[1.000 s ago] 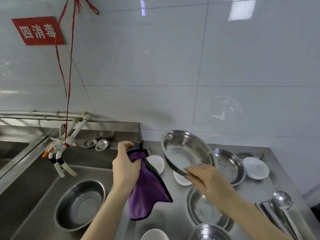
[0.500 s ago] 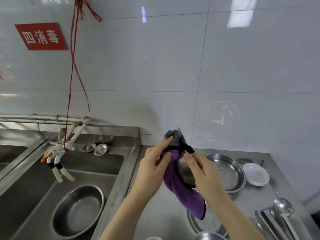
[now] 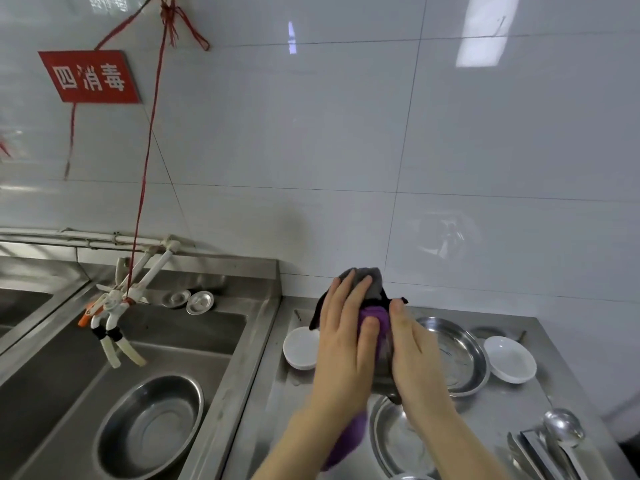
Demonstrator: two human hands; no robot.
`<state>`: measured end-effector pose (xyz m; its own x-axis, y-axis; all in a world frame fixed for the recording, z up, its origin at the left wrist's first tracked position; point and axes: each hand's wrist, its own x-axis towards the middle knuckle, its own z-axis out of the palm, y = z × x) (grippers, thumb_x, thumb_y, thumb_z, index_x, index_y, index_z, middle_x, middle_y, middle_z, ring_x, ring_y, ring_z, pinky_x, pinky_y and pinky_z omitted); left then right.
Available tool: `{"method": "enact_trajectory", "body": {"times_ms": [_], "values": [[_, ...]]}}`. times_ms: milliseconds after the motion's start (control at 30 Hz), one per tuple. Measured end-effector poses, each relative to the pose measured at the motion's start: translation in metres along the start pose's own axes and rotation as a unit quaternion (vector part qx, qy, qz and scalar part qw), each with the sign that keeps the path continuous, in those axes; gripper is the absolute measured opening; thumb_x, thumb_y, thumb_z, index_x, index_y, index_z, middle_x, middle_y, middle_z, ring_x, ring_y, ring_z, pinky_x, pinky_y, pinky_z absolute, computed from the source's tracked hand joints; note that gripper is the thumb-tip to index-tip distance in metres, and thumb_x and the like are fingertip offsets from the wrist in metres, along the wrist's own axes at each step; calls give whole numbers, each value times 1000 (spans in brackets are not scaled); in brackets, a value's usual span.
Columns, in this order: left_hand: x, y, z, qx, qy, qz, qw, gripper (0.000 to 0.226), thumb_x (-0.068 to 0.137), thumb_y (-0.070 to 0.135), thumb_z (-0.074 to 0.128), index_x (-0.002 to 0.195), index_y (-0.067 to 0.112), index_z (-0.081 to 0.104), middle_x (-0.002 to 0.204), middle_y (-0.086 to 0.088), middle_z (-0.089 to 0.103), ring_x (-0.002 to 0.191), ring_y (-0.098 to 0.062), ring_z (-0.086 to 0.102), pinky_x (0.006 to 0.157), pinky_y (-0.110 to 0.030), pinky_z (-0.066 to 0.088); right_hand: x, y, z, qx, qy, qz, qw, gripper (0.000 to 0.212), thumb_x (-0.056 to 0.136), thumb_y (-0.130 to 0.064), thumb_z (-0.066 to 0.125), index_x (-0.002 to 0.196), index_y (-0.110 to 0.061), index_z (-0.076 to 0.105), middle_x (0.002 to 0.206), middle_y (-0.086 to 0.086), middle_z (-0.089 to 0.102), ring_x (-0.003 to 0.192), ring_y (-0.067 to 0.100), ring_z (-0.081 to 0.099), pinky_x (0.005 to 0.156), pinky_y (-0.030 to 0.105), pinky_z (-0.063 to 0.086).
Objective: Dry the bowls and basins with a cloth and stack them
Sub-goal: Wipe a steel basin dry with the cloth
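A steel bowl (image 3: 383, 362) is held on edge above the counter, mostly hidden between my two hands. My right hand (image 3: 414, 362) grips it from the right, thumb up along the near side. My left hand (image 3: 343, 344) holds a purple and grey cloth (image 3: 371, 311) against the bowl's left side, fingers laid over it. The cloth wraps over the bowl's top, and its tail hangs under my left wrist. Two more steel basins lie on the counter, one behind my right hand (image 3: 460, 355) and one below it (image 3: 394, 445).
White bowls sit left (image 3: 298, 346) and right (image 3: 509, 359) of my hands. A ladle (image 3: 562, 427) and tongs lie at the counter's right front. The sink (image 3: 214, 334) on the left holds a steel basin (image 3: 149, 424); tap hoses (image 3: 114, 317) hang over it.
My left hand brought the cloth from the left onto the bowl. The bowl turned from facing me to edge-on, and the cloth now covers its top.
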<state>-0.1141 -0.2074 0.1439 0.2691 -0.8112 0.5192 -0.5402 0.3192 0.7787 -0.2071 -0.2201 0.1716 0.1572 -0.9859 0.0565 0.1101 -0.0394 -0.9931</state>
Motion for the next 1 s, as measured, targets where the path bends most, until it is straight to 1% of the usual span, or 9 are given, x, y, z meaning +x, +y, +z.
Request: {"method": "enact_trajectory", "body": {"times_ms": [100,200,300,400,500,600,767,900,1000], "values": [[22,-4,-13,-97,-15,-124,987,42,96,44,34,135,41,50,138,26,49,132,5,39,116,-35,31,-8,-4,-2,-6,10,4,1000,68,79,-69,51,73,-4,68,67,6,69,65,27,65,66,37,52],[35,-2,-23,-195,-13,-187,963,34,104,36,34,128,39,57,127,25,60,122,7,50,113,-32,34,-5,-19,-11,35,33,60,997,46,92,-49,52,68,-14,68,66,1,71,60,15,68,61,29,53],[34,3,-27,-160,25,-169,972,35,105,29,33,132,39,53,128,27,58,122,11,48,112,-24,34,6,-34,-20,91,70,111,987,38,97,-47,50,78,-18,65,55,-6,70,57,8,67,61,28,49],[25,-1,-26,-138,58,-129,980,39,101,31,39,139,38,47,136,28,52,128,10,43,112,-24,33,15,-37,-26,190,99,152,965,38,94,-53,55,88,-18,68,72,-2,76,83,22,70,76,38,53],[9,-3,-16,-102,72,-89,988,47,97,37,36,143,41,40,147,26,41,138,5,32,115,-29,29,24,-32,-28,265,114,188,939,42,90,-57,58,97,-17,66,95,6,75,92,28,68,80,39,53],[-4,-4,-7,13,65,7,998,48,99,38,30,146,36,36,154,23,30,147,-4,17,119,-30,18,31,-19,-24,329,84,225,913,63,83,-65,61,121,-15,65,114,15,72,107,39,66,101,52,47],[3,0,3,212,-13,118,970,48,99,37,37,147,38,34,157,17,27,147,-7,19,116,-34,22,25,-9,-9,406,48,226,884,58,84,-51,62,127,-12,63,126,15,67,116,31,64,99,42,50],[22,6,4,232,-97,95,963,47,98,45,30,145,41,34,158,21,22,148,-1,3,118,-36,19,19,-2,-7,347,68,193,915,30,103,-30,42,108,-14,67,87,6,78,77,16,75,73,34,54],[33,4,-2,155,-116,36,980,50,94,53,24,142,46,35,152,28,26,145,5,6,120,-37,13,20,-2,-14,251,82,185,946,31,101,-35,49,95,-14,71,78,8,77,75,22,73,73,38,54]]}}
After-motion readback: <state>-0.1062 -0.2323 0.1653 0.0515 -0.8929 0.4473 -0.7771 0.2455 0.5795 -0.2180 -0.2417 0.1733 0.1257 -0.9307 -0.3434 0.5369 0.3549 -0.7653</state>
